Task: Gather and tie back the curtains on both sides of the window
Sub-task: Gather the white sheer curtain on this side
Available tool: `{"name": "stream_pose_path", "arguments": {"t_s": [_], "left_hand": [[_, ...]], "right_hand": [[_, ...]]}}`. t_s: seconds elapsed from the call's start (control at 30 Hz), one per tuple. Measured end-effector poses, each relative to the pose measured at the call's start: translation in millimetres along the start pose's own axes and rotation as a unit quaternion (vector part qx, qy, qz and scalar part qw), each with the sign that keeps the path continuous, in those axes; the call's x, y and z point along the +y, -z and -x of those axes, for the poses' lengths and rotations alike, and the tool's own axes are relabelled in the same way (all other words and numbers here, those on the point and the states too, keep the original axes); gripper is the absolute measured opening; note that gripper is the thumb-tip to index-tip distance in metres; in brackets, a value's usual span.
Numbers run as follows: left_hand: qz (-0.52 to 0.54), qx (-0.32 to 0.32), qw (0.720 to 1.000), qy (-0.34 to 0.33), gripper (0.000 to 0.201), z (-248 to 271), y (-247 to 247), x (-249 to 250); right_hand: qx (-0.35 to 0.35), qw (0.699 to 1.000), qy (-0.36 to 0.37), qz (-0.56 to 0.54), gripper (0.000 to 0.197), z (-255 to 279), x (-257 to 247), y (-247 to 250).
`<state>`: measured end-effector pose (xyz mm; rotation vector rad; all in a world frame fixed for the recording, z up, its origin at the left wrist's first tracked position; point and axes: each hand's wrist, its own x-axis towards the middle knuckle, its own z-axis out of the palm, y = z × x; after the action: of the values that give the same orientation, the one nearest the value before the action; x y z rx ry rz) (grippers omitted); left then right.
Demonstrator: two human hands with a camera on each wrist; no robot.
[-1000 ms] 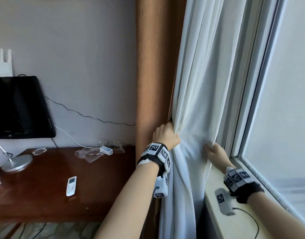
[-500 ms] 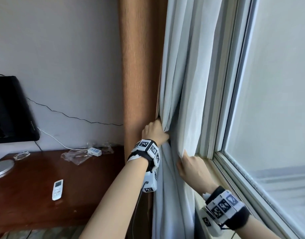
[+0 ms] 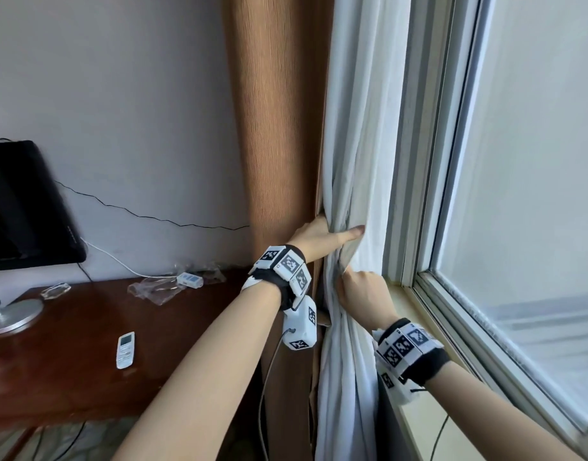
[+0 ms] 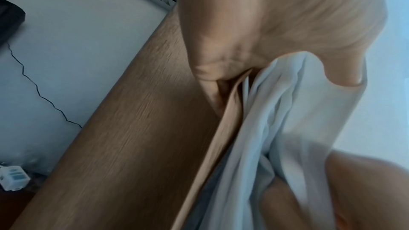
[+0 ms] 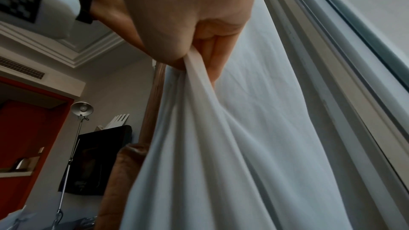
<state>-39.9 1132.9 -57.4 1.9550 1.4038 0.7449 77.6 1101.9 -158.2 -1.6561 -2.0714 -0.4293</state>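
Note:
A white sheer curtain (image 3: pixel 359 134) hangs bunched at the window's left side, beside a brown heavy curtain (image 3: pixel 276 128). My left hand (image 3: pixel 322 236) grips the sheer's folds from the left, its thumb laid across the front and its fingers tucked behind. Just below it, my right hand (image 3: pixel 362 294) pinches the sheer's right edge and holds it against the bundle. In the left wrist view the white curtain (image 4: pixel 287 128) runs between thumb and palm next to the brown curtain (image 4: pixel 132 137). In the right wrist view my fingers (image 5: pixel 208 55) pinch a fold of the white curtain (image 5: pixel 232 146).
The window frame (image 3: pixel 419 161) and sill (image 3: pixel 415 327) lie right of my hands. A dark wooden desk (image 3: pixel 69 361) on the left holds a remote (image 3: pixel 125 349), a lamp base (image 3: pixel 14 316) and plastic wrap (image 3: pixel 159 287). A black screen (image 3: pixel 23 207) hangs on the wall.
My right hand has carried the sheer's edge leftwards, away from the window frame, up to the bundle under my left hand. The sheer is now gathered narrower. The view shifted right.

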Motion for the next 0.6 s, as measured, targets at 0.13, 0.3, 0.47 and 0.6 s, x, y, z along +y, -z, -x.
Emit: {"name": "stream_pose_path", "arguments": {"t_s": [0.13, 0.3, 0.47, 0.6], "left_hand": [[-0.044, 0.037, 0.998, -0.002, 0.095, -1, -9, 5], [-0.155, 0.161, 0.975, 0.018, 0.056, 5, -20, 5], [-0.132, 0.194, 0.972, 0.027, 0.04, 6, -7, -9], [-0.109, 0.192, 0.975, 0.024, 0.038, 3, 7, -24]], "right_hand": [[0.001, 1.0, -0.001, -0.005, 0.028, 3, 2, 0], [0.028, 0.999, 0.024, -0.026, 0.052, 5, 10, -7], [-0.239, 0.939, 0.043, -0.246, 0.07, -1, 47, 6], [-0.286, 0.926, -0.049, -0.244, 0.045, -22, 87, -9]]}}
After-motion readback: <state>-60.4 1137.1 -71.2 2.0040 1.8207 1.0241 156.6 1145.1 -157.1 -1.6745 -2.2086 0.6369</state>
